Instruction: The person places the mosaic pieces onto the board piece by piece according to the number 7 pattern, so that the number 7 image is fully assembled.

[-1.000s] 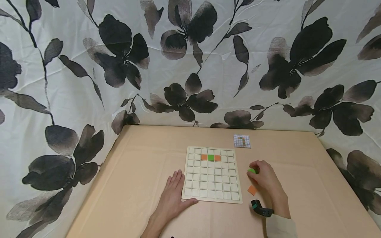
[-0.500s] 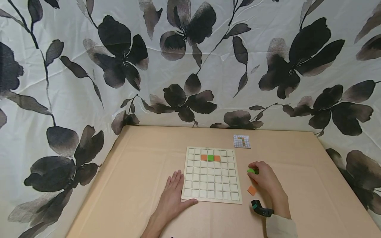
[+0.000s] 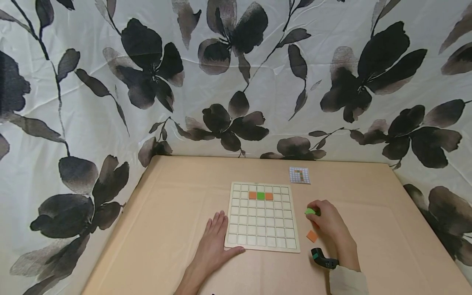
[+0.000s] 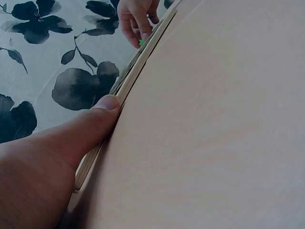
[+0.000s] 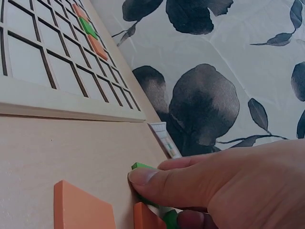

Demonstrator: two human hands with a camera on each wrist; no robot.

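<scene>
In the head view, a square wooden grid board (image 3: 260,221) lies on the table with a green tile (image 3: 261,196) between two orange tiles (image 3: 252,195) in one row. My left hand (image 3: 213,241) rests along its left side, fingers straight, thumb touching the front edge. To the board's right, my right hand (image 3: 327,218) pinches a green tile (image 3: 309,211) between thumb and fingers. A loose orange tile (image 3: 312,236) lies just in front of that hand. The right wrist view shows another orange tile (image 5: 147,218) and more green (image 5: 170,219) beneath the fingers, partly hidden.
Behind the board's right corner lies a small card (image 3: 300,175) printed with a coloured grid pattern. A black device (image 3: 324,259) sits on the right wrist. Floral cloth (image 3: 228,82) hangs behind and beside the wooden table (image 3: 177,196).
The green tile in my right fingers has shifted and tilted very slightly. Both hands, the board and the loose orange tile stay in place.
</scene>
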